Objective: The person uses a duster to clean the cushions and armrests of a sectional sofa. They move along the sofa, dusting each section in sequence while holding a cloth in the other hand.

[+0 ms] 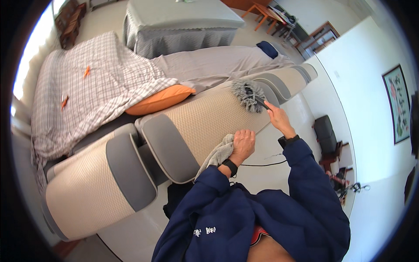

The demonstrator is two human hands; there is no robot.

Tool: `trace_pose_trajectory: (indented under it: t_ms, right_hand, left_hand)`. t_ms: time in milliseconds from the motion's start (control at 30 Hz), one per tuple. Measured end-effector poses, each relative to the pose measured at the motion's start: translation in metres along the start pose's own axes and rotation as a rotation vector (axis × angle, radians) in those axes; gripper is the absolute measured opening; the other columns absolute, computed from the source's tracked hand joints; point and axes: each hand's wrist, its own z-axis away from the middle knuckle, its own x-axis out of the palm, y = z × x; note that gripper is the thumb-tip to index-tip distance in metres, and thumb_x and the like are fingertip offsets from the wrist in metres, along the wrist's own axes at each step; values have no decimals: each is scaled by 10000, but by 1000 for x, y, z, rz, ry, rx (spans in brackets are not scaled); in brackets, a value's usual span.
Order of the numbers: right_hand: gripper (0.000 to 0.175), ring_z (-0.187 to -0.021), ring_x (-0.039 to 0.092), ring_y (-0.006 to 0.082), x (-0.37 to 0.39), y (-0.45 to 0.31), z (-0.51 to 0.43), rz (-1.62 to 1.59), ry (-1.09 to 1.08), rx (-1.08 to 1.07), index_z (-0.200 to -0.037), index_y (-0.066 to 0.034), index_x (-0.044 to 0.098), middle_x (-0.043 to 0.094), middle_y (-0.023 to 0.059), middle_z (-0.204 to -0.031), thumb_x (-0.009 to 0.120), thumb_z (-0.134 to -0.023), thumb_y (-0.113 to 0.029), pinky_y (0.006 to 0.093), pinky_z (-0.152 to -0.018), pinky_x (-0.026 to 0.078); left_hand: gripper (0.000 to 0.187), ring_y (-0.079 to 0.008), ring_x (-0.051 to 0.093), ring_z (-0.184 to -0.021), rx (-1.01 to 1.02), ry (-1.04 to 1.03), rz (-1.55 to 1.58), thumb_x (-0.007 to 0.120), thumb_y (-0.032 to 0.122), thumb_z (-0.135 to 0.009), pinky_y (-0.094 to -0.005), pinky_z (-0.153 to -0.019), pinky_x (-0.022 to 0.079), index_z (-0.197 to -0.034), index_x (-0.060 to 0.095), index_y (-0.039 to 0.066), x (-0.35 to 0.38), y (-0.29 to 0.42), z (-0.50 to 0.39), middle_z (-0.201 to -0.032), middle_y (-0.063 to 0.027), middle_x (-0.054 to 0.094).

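My right hand (281,120) grips the dark handle of a grey fluffy duster (247,95). The duster's head lies against the beige woven back of a sofa (203,114), near a grey padded band. Lower and to the left, my left hand (243,144) is closed on a grey cloth (217,154), which hangs down the near side of the same sofa back. Both wrists wear dark bands.
An orange cushion (160,100) and a checked cloth (98,75) cover part of the sofa seat. Beyond stands a table with a grey cover (183,14). A thin black cable (263,165) crosses the floor, and a framed picture (396,104) hangs on the right wall.
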Motion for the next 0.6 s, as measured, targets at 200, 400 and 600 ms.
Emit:
trace_pose_trajectory:
  t_ms: [200,400,600]
  right_hand:
    - [467,-992,637,402,50,-6,58,-304,218,-161,-1402,-166,537,643,191,-1197,542,-942,-87,444,-814,515]
    - [488,-776,620,388,43,33,99,-203,130,-79,-1430,-255,516,636,166,-891,533,-958,-133,446,-674,497]
    - [496,-695,591,370,53,104,92,-247,368,-8,-1437,-238,504,602,148,-833,537,-955,-125,444,-616,483]
  left_hand:
    - [81,-263,591,-747,16,-20,9,646,116,-722,-401,-677,440,-758,579,90,-10,3,-6,-739,-71,582]
    - [175,-274,597,-792,62,-169,2,703,174,-702,-415,-683,446,-792,574,97,-17,7,-6,-802,-73,598]
    - [227,-293,617,-799,-29,-232,-54,757,208,-701,-425,-710,462,-823,602,94,-23,14,-14,-808,-91,621]
